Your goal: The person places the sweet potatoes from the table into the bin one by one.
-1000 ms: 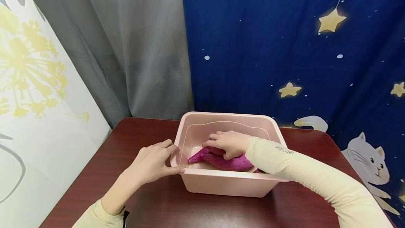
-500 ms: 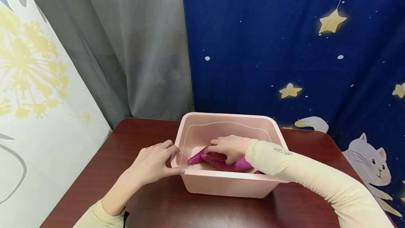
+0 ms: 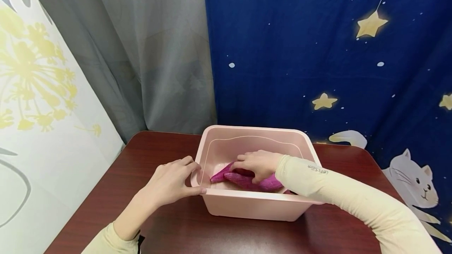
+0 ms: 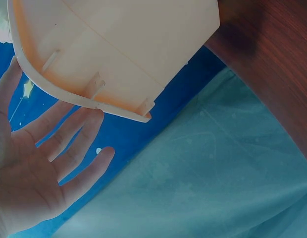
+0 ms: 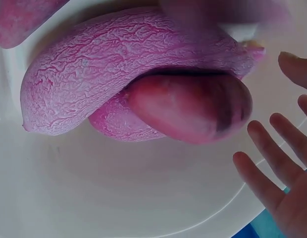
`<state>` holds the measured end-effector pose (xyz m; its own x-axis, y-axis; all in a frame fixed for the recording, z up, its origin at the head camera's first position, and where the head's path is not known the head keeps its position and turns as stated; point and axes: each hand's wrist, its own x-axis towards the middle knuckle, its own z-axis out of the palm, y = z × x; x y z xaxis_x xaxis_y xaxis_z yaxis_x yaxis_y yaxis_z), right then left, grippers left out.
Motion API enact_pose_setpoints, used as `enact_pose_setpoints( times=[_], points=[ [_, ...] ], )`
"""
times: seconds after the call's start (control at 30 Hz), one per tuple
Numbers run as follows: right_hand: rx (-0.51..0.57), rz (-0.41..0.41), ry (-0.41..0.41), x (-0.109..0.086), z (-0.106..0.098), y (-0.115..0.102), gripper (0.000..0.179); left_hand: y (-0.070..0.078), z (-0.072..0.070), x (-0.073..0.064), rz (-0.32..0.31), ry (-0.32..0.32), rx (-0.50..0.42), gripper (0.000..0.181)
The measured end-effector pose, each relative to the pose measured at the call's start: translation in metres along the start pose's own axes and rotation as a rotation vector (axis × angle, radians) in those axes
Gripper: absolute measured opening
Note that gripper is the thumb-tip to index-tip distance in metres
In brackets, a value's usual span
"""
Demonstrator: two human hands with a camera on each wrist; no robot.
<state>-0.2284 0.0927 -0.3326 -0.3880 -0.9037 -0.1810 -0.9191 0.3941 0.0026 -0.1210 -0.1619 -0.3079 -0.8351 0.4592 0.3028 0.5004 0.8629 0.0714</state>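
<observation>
A pink plastic bin (image 3: 254,205) holds wrinkled purple eggplants (image 3: 219,175). My right hand (image 3: 257,164) reaches into it, fingers bent downward over them in the head view. In the right wrist view, that hand's fingers (image 5: 265,146) are spread beside a smooth red-purple oblong piece (image 5: 173,109), with a gap between. This piece lies against a large wrinkled eggplant (image 5: 79,74); another wrinkled one is partly hidden beneath. My left hand (image 3: 169,181) touches the bin's near-left corner, thumb on the front rim. In the left wrist view, its extended fingers (image 4: 89,134) meet the rim.
The bin stands on a dark red wooden table (image 3: 169,222). A grey curtain (image 3: 173,50) and a blue starry curtain (image 3: 282,50) hang behind. Another purple piece (image 5: 25,17) lies at upper left in the right wrist view, and a blurred purple shape (image 5: 223,12) crosses its top.
My right hand has sunk slightly lower inside the bin, and its fingers have shifted over the eggplants. The left hand and the bin have stayed in place.
</observation>
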Motion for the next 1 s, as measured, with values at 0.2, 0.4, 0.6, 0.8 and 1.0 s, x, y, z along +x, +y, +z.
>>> enact_pose_setpoints(
  times=[0.2,0.4,0.6,0.8,1.0],
  points=[
    [-0.007,0.023,0.044,-0.004,-0.008,0.003,0.060,0.001,0.000,0.000,0.005,0.005,0.004,0.041],
    [-0.020,0.034,0.103,-0.011,-0.022,0.007,0.059,0.001,0.000,0.000,-0.001,0.006,0.016,0.041],
    [0.002,0.064,0.141,-0.023,-0.036,0.009,0.058,0.001,-0.001,0.001,-0.004,-0.004,0.024,0.041],
    [-0.003,0.061,0.197,-0.042,-0.047,0.014,0.055,0.002,-0.001,0.001,-0.001,-0.004,0.023,0.041],
    [-0.030,0.098,0.238,-0.064,-0.053,0.019,0.058,0.002,-0.001,0.001,0.002,-0.006,0.022,0.041]
  ],
)
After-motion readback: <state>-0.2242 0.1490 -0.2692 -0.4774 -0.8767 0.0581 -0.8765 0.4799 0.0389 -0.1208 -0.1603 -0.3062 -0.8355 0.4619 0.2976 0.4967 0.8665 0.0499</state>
